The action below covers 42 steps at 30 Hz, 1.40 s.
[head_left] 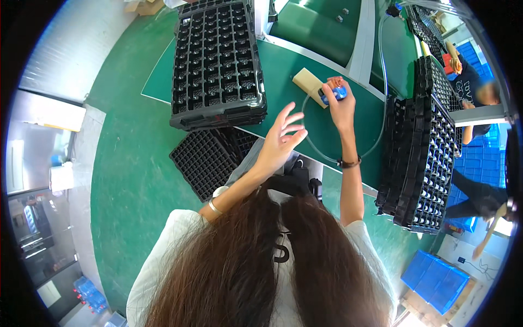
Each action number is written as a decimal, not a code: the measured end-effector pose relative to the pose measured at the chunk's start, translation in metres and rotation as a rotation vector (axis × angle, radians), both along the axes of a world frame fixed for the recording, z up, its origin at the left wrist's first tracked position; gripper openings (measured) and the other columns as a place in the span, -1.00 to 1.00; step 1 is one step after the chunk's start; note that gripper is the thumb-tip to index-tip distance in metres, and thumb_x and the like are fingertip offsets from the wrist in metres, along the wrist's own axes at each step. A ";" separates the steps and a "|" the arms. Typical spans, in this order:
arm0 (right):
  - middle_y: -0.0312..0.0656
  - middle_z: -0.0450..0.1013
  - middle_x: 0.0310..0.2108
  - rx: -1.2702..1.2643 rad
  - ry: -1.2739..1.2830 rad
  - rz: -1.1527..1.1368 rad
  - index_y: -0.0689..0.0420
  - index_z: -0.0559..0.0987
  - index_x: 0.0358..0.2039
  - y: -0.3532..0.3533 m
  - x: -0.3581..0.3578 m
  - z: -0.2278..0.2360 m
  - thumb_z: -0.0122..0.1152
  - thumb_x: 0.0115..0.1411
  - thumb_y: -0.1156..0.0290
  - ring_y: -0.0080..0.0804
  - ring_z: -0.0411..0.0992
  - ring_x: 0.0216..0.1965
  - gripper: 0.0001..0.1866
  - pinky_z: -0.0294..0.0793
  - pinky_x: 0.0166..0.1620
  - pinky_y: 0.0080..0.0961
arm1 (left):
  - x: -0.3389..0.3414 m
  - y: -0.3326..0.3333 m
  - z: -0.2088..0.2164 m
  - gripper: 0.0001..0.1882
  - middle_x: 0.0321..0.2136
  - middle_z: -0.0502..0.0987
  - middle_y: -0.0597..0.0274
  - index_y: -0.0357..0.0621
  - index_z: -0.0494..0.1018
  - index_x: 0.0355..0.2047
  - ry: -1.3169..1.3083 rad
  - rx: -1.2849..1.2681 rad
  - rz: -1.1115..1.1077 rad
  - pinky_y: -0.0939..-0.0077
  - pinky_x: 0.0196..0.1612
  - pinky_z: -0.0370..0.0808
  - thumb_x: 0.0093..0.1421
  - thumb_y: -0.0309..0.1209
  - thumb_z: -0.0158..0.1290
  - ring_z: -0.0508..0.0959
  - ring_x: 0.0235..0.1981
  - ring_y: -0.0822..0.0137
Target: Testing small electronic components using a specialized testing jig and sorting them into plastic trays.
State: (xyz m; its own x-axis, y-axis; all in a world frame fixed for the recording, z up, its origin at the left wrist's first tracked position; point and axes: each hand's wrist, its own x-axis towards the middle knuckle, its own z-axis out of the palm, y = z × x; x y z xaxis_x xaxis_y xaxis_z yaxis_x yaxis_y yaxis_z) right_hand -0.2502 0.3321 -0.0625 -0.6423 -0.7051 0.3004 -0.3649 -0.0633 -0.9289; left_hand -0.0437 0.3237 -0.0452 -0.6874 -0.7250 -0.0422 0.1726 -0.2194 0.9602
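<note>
My right hand is closed around a small blue object with a dark part, above the green tabletop. Its exact kind is not clear, and the fingers cover much of it. Just left of that hand lies a beige rectangular block, partly under the hand. A clear thin tube loops from beside the block, passes below my right wrist and rises along the right. My left hand is held open with fingers spread, over the table's front edge, and nothing shows in it.
Stacked black pocketed trays stand on the table's left; more trays sit below. At the right is a tall stack of black trays with small pale parts. A green conveyor belt runs behind. Another person's hand holds something orange-red.
</note>
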 end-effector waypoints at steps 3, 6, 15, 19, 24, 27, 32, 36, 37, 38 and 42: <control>-0.17 0.42 -0.41 0.042 0.135 -0.044 0.27 0.48 -0.28 -0.018 -0.006 -0.012 0.33 -0.02 0.29 -0.45 0.37 -0.43 -0.63 0.37 -0.31 -0.53 | 0.008 0.003 0.008 -0.37 -0.04 0.41 0.05 -0.16 0.01 0.21 -0.017 0.043 -0.076 0.51 -0.06 0.37 0.18 -0.42 0.02 0.43 -0.09 0.35; -0.18 0.40 -0.41 0.050 0.158 -0.033 0.28 0.49 -0.31 -0.027 -0.004 -0.016 0.35 -0.04 0.28 -0.45 0.36 -0.43 -0.62 0.36 -0.30 -0.53 | 0.013 0.007 0.016 -0.41 -0.14 0.48 0.07 -0.18 0.02 0.21 0.003 0.050 -0.100 0.52 -0.01 0.35 0.20 -0.45 -0.02 0.46 -0.12 0.38; -0.17 0.32 -0.28 0.143 0.303 -0.132 0.22 0.33 -0.05 -0.004 0.017 -0.002 0.49 -0.26 0.33 -0.39 0.28 -0.35 -0.26 0.37 -0.26 -0.47 | 0.036 0.001 0.026 -0.45 -0.16 0.50 0.05 -0.21 0.04 0.21 -0.025 -0.008 -0.120 0.50 -0.05 0.35 0.24 -0.35 -0.11 0.48 -0.14 0.36; -0.17 0.33 -0.28 0.165 0.321 -0.128 0.21 0.34 -0.08 0.002 0.014 -0.005 0.47 -0.23 0.37 -0.33 0.29 -0.34 -0.32 0.37 -0.24 -0.44 | 0.043 0.003 0.029 -0.46 -0.17 0.51 0.07 -0.22 0.10 0.18 -0.043 -0.005 -0.115 0.48 -0.04 0.34 0.25 -0.27 -0.10 0.48 -0.15 0.35; -0.11 0.36 -0.24 0.155 0.356 -0.133 0.19 0.36 -0.11 -0.010 0.012 -0.002 0.43 -0.18 0.38 -0.21 0.37 -0.26 -0.40 0.38 -0.20 -0.40 | 0.046 0.004 0.032 -0.47 -0.18 0.51 0.09 -0.23 0.17 0.14 -0.050 -0.021 -0.126 0.48 -0.04 0.33 0.26 -0.20 -0.10 0.48 -0.15 0.35; -0.07 0.40 -0.24 0.136 0.342 -0.121 0.19 0.39 -0.15 -0.019 0.009 -0.005 0.40 -0.16 0.38 -0.16 0.41 -0.23 -0.46 0.40 -0.19 -0.39 | 0.048 0.002 0.039 -0.48 -0.18 0.51 0.09 -0.23 0.18 0.13 -0.048 -0.030 -0.119 0.48 -0.04 0.33 0.26 -0.17 -0.11 0.48 -0.14 0.35; -0.07 0.48 -0.41 0.231 0.250 -0.078 0.16 0.47 -0.26 -0.051 -0.016 -0.021 0.30 -0.13 0.35 -0.11 0.47 -0.36 -0.62 0.44 -0.27 -0.38 | 0.063 -0.019 0.076 -0.56 -0.20 0.50 0.13 -0.20 0.23 0.10 -0.041 -0.084 -0.151 0.51 -0.02 0.31 0.21 -0.42 -0.06 0.45 -0.13 0.40; -0.29 0.46 -0.45 0.125 0.195 -0.006 0.21 0.45 -0.34 -0.108 -0.072 -0.034 0.31 -0.13 0.47 -0.63 0.40 -0.40 -0.69 0.42 -0.30 -0.61 | 0.085 -0.072 0.118 -0.59 -0.23 0.51 0.15 -0.25 0.30 0.04 -0.042 -0.347 -0.069 0.49 0.02 0.34 0.18 -0.42 -0.02 0.47 -0.13 0.41; -0.34 0.45 -0.44 -0.125 -0.115 0.154 0.20 0.44 -0.35 -0.125 -0.112 -0.059 0.30 -0.13 0.53 -0.61 0.40 -0.38 -0.71 0.42 -0.30 -0.63 | 0.083 -0.092 0.125 -0.61 -0.24 0.51 0.17 -0.28 0.32 0.02 -0.056 -0.428 -0.022 0.51 -0.02 0.37 0.17 -0.44 -0.01 0.47 -0.15 0.43; -0.31 0.45 -0.40 0.029 0.008 0.052 0.20 0.45 -0.32 -0.136 -0.128 -0.062 0.30 -0.10 0.54 -0.61 0.41 -0.35 -0.71 0.42 -0.28 -0.63 | 0.086 -0.115 0.129 -0.64 -0.25 0.51 0.20 -0.26 0.35 -0.01 -0.125 -0.457 0.080 0.53 -0.05 0.39 0.18 -0.44 -0.01 0.48 -0.16 0.44; -0.21 0.49 -0.33 -0.038 0.067 -0.107 0.20 0.47 -0.15 -0.178 -0.181 -0.056 0.37 -0.08 0.28 -0.45 0.45 -0.25 -0.52 0.37 -0.11 -0.54 | 0.091 -0.256 0.106 -0.78 -0.42 0.56 0.25 -0.16 0.50 -0.21 -0.472 -0.907 0.569 0.63 -0.26 0.43 0.10 -0.43 0.07 0.51 -0.41 0.48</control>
